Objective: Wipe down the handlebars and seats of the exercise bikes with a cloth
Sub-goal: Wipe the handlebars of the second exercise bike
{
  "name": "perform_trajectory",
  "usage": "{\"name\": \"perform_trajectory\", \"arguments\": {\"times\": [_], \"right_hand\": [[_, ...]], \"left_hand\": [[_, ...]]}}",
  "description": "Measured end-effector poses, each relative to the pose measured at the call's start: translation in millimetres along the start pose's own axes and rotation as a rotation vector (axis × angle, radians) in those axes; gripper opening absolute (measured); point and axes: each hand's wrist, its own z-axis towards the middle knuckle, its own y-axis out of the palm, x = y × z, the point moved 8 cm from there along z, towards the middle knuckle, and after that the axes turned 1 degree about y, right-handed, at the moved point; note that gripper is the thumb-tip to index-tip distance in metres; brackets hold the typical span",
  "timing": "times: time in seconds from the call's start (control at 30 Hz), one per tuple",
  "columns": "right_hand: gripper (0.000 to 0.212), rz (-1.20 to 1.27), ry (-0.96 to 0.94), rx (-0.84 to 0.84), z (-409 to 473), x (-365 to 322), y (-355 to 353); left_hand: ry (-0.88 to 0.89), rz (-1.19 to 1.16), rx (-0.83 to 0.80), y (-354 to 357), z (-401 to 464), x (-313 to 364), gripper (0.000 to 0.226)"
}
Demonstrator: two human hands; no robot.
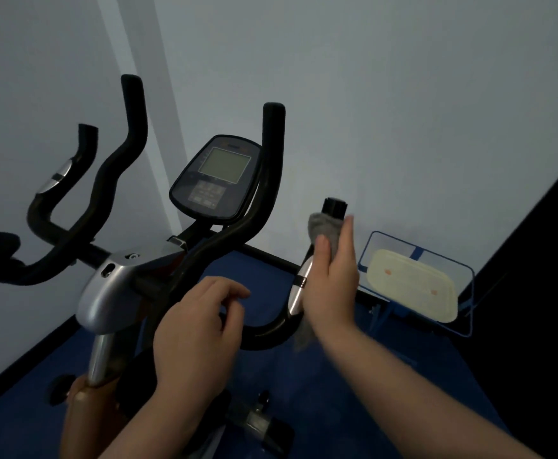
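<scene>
Grey cloth (323, 226) was wrapped round the right-hand grip of the handlebars (264, 329), just right of the console (216, 178), and the right hand (332, 279) held it there, fingers (345, 240) straight and pressed together up the outside of the grip, thumb (322, 245) on the cloth's near face. A loose tail of cloth hung below the hand. The black tip of the grip poked out above the cloth, and a silver sensor plate (299, 286) showed just left of the palm. The left hand (201, 326) hovered below the console, over the bar's lower bend, fingers loosely curled and slightly spread, holding nothing. Left of the console rose the other black horns. Far right of the console, a blue-framed stand (466, 293) carried a cream pad (413, 286) on the blue floor (353, 392).
</scene>
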Motion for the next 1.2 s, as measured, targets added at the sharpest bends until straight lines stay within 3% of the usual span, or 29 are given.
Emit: {"name": "perform_trajectory", "arguments": {"times": [0.13,0.27,0.4,0.53,0.67,0.8,0.9,1.0,1.1,1.2], "right_hand": [[0.046,-0.265,-0.449,-0.124,41.5,-43.0,1.2],[0.026,-0.653,-0.945,-0.27,24.4,-50.4,11.6],[0.023,-0.612,-1.161,-0.539,10.7,-50.2,12.0],[0.024,-0.639,-1.139,-0.639,20.4,-63.0,22.2],[0.006,-0.624,-1.008,-0.711,-22.3,-60.5,34.4],[0.013,-0.622,-0.911,-1.085,-37.4,-55.5,41.0],[0.034,-0.589,-0.986,-1.303,-31.1,-48.7,29.7],[0.039,-0.61,-1.072,-1.259,-28.2,-37.4,15.3],[0.035,-0.688,-1.122,-1.069,-49.2,-37.7,22.2],[0.033,-0.807,-1.169,-0.985,-78.1,-42.8,42.5]], "left_hand": [[-0.074,-0.007,0.034,-2.8,-1.9,-3.5,0.022],[-0.12,0.003,0.07,-5.1,-3.0,-6.4,0.024],[-0.132,0.003,0.092,-4.8,-4.3,-8.6,0.027],[-0.119,-0.061,0.173,-10.0,-7.2,-9.3,0.03],[-0.088,-0.112,0.251,-16.0,-9.2,-7.1,0.017],[-0.106,-0.107,0.275,-17.4,-10.2,-8.8,0.021],[-0.114,-0.092,0.285,-17.4,-11.1,-10.7,0.02],[-0.122,-0.081,0.3,-17.2,-11.9,-12.8,0.019],[-0.116,-0.049,0.31,-19.3,-13.3,-10.3,0.02],[-0.128,0.063,0.33,-26.6,-20.2,-11.0,0.022]]}}
